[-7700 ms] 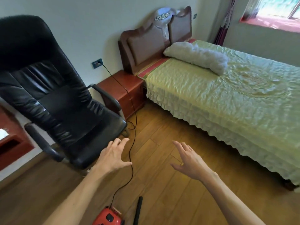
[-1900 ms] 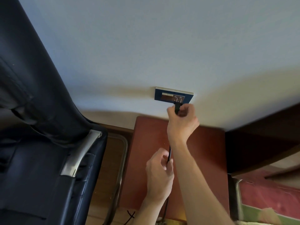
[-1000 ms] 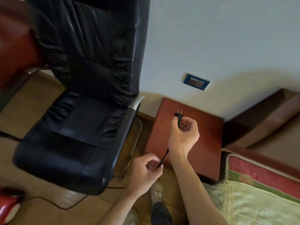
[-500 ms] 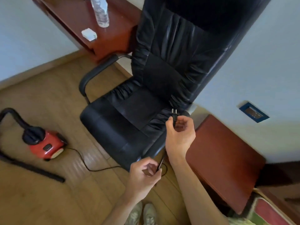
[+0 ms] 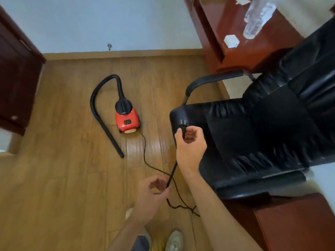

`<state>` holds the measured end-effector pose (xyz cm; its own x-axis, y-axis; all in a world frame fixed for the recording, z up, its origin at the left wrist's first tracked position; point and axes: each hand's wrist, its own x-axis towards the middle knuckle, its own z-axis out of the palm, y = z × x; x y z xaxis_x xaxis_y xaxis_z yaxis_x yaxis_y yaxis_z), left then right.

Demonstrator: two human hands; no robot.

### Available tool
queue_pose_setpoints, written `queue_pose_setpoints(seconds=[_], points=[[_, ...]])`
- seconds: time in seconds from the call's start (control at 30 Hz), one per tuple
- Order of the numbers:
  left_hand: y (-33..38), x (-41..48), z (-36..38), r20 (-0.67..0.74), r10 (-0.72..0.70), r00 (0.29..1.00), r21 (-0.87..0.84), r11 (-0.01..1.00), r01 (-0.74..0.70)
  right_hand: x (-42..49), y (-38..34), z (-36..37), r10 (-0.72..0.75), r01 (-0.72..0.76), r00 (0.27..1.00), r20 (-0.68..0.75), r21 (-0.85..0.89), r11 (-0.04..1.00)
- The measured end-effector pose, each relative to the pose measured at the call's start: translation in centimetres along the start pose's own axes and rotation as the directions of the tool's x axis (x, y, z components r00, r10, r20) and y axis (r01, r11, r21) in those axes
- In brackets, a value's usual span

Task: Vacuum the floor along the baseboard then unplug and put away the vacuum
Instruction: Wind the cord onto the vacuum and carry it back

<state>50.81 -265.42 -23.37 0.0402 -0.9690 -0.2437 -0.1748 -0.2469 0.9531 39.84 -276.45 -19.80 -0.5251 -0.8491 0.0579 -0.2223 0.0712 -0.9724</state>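
A small red vacuum (image 5: 127, 120) sits on the wooden floor, its black hose (image 5: 101, 98) curving up and back down to a tube lying on the boards. Its black cord (image 5: 145, 156) trails from the rear toward me. My right hand (image 5: 190, 147) grips the plug (image 5: 182, 127), prongs pointing up, in front of the chair seat. My left hand (image 5: 152, 194) pinches the cord lower down, a taut stretch running between both hands. A loose loop of cord lies on the floor by my shoes.
A black leather office chair (image 5: 262, 134) stands close on the right. Behind it is a red-brown desk (image 5: 233, 57) with a clear bottle (image 5: 257, 17) and a white box. A dark door (image 5: 16, 78) is at left; a baseboard (image 5: 117, 52) runs along the far wall.
The plug has come out of the wall socket and stays in my right hand. My view has swung left from the socket and nightstand toward the vacuum on the floor.
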Motion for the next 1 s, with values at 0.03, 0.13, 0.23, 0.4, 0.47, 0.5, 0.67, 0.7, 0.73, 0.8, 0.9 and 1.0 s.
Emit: queue_pose_setpoints(seconds=[0.03,0.13,0.23,0.4,0.47,0.5,0.67,0.7,0.73,0.8,0.9,1.0], points=[[-0.2,0.1,-1.2,-0.023,-0.001,1.0,0.004,1.0,0.001,-0.4,-0.3,1.3,-0.003,0.003,0.999,0.037,-0.003,1.0],[-0.4,0.5,-5.0,-0.116,0.016,0.993,0.007,1.0,-0.015,-1.3,-2.0,5.3,-0.014,0.015,0.993,0.119,-0.002,1.0],[-0.2,1.8,-8.8,-0.218,0.03,0.975,0.0,1.0,-0.031,-2.1,-3.8,9.3,-0.036,0.037,0.984,0.177,0.001,0.999],[-1.7,5.1,-14.2,-0.305,0.011,0.952,-0.011,1.0,-0.015,-2.6,-5.4,15.5,-0.046,0.047,0.962,0.269,0.003,0.999],[-2.4,6.6,-16.1,-0.321,-0.022,0.947,-0.038,0.999,0.011,-2.5,-6.0,18.0,-0.071,0.072,0.957,0.282,0.005,0.997],[-2.7,7.4,-17.0,-0.33,-0.033,0.943,-0.046,0.999,0.019,-2.5,-6.2,19.3,-0.077,0.078,0.954,0.288,0.009,0.997],[-3.6,11.3,-20.5,-0.369,-0.062,0.927,-0.052,0.998,0.046,-2.3,-6.5,24.8,-0.053,0.055,0.947,0.317,0.002,0.998],[-3.8,11.9,-21.0,-0.374,-0.072,0.924,-0.049,0.997,0.058,-2.2,-6.4,25.6,-0.051,0.052,0.946,0.321,0.006,0.999],[-4.1,12.6,-21.5,-0.382,-0.079,0.921,-0.044,0.997,0.067,-2.1,-6.4,26.5,-0.05,0.05,0.944,0.325,0.009,0.999],[-4.5,13.7,-22.2,-0.393,-0.095,0.915,-0.045,0.995,0.084,-1.6,-6.2,28.0,-0.041,0.042,0.943,0.331,0.002,0.999],[-4.8,15.6,-23.1,-0.387,-0.115,0.915,-0.063,0.993,0.098,-0.4,-6.0,30.3,-0.025,0.037,0.936,0.352,-0.029,0.999],[-4.9,17.8,-23.5,-0.383,-0.116,0.917,-0.075,0.993,0.094,1.1,-5.5,32.6,-0.03,0.045,0.927,0.374,-0.03,0.999]])
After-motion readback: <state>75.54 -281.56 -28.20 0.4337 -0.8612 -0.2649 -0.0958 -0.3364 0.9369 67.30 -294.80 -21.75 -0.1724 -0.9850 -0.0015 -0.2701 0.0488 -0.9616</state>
